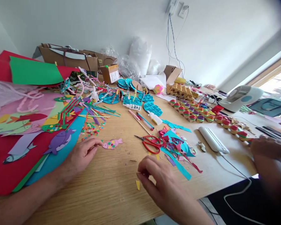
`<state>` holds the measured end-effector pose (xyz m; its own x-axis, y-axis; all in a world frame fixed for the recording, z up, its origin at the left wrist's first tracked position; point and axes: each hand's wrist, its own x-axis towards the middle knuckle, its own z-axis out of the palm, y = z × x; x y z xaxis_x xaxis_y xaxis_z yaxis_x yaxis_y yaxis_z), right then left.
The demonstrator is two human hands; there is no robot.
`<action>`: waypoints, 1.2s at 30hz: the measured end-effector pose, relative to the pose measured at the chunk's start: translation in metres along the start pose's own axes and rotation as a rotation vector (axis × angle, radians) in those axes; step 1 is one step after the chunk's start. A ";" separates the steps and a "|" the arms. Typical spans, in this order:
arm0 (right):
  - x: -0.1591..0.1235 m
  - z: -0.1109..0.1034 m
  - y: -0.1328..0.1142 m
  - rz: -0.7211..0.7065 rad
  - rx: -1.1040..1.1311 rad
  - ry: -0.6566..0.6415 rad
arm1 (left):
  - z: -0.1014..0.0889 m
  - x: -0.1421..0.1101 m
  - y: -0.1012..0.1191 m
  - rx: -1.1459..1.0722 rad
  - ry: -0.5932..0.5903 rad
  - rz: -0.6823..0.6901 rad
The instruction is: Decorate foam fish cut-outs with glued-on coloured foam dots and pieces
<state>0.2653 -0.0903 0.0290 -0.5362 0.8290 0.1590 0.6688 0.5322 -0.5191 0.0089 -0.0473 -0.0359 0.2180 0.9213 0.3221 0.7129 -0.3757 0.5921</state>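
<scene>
A pink paper fish (pixel 111 144) with coloured dots lies flat on the table. My left hand (pixel 85 152) rests beside it, index finger stretched out with its tip at the fish's head and the thumb apart below. Nearer the front, my right hand (pixel 160 181) hovers with curled fingers, thumb and index tip together; anything between them is too small to make out. A yellow paper scrap (pixel 137 185) lies just below its fingertips. Red-handled scissors (pixel 151 144) lie beyond that hand, beside a heap of paper scraps (pixel 176 142). Small coloured dots (pixel 93 128) are scattered behind my left hand.
Glue bottles (pixel 155 118) and pens (pixel 144 121) lie mid-table. Paper fish and coloured sheets (pixel 16 159) cover the left. At right are a white device (pixel 213 140) with a cable, painted egg cartons (pixel 192 111) and another person's hand (pixel 268 147). Cardboard boxes (pixel 70 59) stand behind.
</scene>
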 end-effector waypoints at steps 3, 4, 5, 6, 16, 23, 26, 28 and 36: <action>-0.019 0.030 0.013 0.078 0.040 0.062 | -0.001 -0.001 0.002 0.010 0.047 0.020; -0.024 0.039 0.017 0.105 0.046 0.089 | -0.001 -0.001 0.003 0.014 0.055 0.031; -0.027 0.047 0.021 0.131 0.059 0.102 | -0.002 -0.001 0.004 0.017 0.064 0.040; -0.030 0.053 0.024 0.146 0.068 0.125 | -0.002 -0.001 0.004 0.020 0.069 0.048; -0.033 0.058 0.022 0.137 0.073 0.070 | -0.002 -0.008 -0.003 0.021 0.043 0.132; -0.031 0.061 0.023 0.156 0.128 0.096 | -0.004 -0.003 -0.004 0.065 0.110 0.193; -0.030 0.062 0.025 0.167 0.166 0.150 | -0.003 -0.003 -0.009 0.075 0.132 0.244; -0.031 0.062 0.026 0.176 0.192 0.164 | 0.000 -0.004 -0.014 0.082 0.132 0.263; -0.038 0.055 0.021 0.063 0.165 0.047 | -0.004 -0.003 -0.006 0.135 0.116 0.268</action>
<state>0.2715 -0.1200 -0.0345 -0.4689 0.8689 0.1586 0.6048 0.4467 -0.6593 0.0018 -0.0484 -0.0376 0.3381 0.7711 0.5395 0.7239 -0.5794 0.3744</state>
